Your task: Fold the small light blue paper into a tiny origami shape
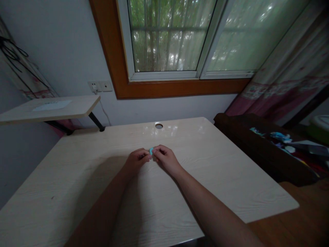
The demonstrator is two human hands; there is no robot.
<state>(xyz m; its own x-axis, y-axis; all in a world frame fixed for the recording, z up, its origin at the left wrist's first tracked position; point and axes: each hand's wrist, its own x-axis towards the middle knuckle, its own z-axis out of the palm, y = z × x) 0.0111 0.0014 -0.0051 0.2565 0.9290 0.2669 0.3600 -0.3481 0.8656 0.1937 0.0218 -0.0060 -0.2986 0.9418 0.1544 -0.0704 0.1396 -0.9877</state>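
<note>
A small turquoise piece (151, 151), rounded and too small to name, sits between my two hands over the middle of the desk. With thumb and fingertips my right hand (166, 158) pinches it from the right. My left hand (137, 159) is closed too, its thumb and forefinger meeting the piece's left edge. The fingers cover much of the piece, so its full shape is hidden. Both forearms reach in from the bottom of the view, close above the pale wood-grain desktop (218, 171).
A raised shelf (77, 106) on black posts stands at the desk's back left. Near the back edge is a round cable hole (159, 126). Behind are a wall socket (100, 86) and a window (174, 41). A dark cabinet (239, 144) bearing assorted items stands to the right.
</note>
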